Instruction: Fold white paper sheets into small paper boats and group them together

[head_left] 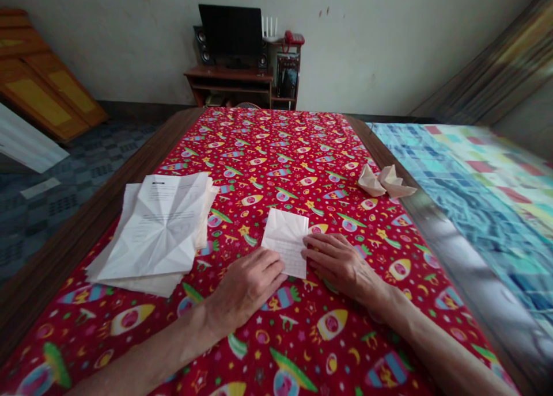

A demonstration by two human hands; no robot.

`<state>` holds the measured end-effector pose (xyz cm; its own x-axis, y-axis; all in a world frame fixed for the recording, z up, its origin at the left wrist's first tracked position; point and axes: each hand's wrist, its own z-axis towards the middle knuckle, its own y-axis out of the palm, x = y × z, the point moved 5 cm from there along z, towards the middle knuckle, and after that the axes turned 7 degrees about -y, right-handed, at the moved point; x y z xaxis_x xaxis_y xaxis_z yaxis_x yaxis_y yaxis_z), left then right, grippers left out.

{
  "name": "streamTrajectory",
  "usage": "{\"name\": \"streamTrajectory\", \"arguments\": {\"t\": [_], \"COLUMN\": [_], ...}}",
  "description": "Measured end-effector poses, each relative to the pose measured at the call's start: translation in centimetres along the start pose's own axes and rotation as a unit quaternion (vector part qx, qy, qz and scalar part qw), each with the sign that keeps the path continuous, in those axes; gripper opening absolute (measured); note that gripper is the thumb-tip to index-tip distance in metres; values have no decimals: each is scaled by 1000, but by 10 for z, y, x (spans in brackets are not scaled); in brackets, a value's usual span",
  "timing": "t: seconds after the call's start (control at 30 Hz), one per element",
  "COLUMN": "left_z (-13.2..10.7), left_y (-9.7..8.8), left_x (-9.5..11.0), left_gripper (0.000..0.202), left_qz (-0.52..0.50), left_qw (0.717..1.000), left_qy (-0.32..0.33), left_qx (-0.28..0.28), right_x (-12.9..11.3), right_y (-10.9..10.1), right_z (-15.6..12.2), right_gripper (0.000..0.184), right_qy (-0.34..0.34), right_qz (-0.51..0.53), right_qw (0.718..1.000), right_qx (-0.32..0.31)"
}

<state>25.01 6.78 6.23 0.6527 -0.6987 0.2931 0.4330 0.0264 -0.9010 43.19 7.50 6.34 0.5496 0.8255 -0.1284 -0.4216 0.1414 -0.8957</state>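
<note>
A folded sheet of white paper [286,240] lies flat on the red patterned cloth in front of me, creased and with faint lines on its lower part. My left hand [253,272] holds its lower left edge, fingers curled and pressed together on the paper. At the right edge, the fingers of my right hand [339,261] lie close together and grip the side of the sheet. Both thumbs are mostly hidden. To the left rests a stack of creased, printed paper sheets [159,223]. Folded paper shapes [386,182] stand at the right edge of the cloth.
The red cloth [276,148] covers a table with dark wooden edges [142,154]. Beyond it is a desk [228,73] with a monitor [231,36], speakers and a red telephone [294,38]. A bed with a blue checked cover [436,160] adjoins on the right; a wooden cabinet [52,85] stands left.
</note>
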Motion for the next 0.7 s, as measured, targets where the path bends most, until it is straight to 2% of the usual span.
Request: {"name": "streamTrajectory", "arguments": {"t": [0.23, 0.3, 0.4, 0.47, 0.7], "left_z": [6, 5, 4, 2, -5], "left_y": [3, 0, -9, -14, -8], "left_x": [2, 2, 3, 0, -20], "left_gripper": [15, 16, 17, 19, 14], "left_qz": [-3, 25, 95, 110, -14], "left_qw": [1000, 1000, 992, 989, 999], "left_qy": [-26, -1, 76, 95, -16], "left_qx": [15, 12, 22, 34, 43], "right_x": [6, 7, 3, -2, -10], "right_y": [-1, -1, 0, 3, 8], "right_z": [7, 10, 13, 15, 18], "right_gripper": [19, 19, 20, 20, 20], "right_qy": [7, 7, -6, -21, -32], "right_qz": [43, 39, 12, -2, 6], "right_qw": [998, 998, 999, 1000, 999], "right_qx": [44, 45, 29, 11, -4]}}
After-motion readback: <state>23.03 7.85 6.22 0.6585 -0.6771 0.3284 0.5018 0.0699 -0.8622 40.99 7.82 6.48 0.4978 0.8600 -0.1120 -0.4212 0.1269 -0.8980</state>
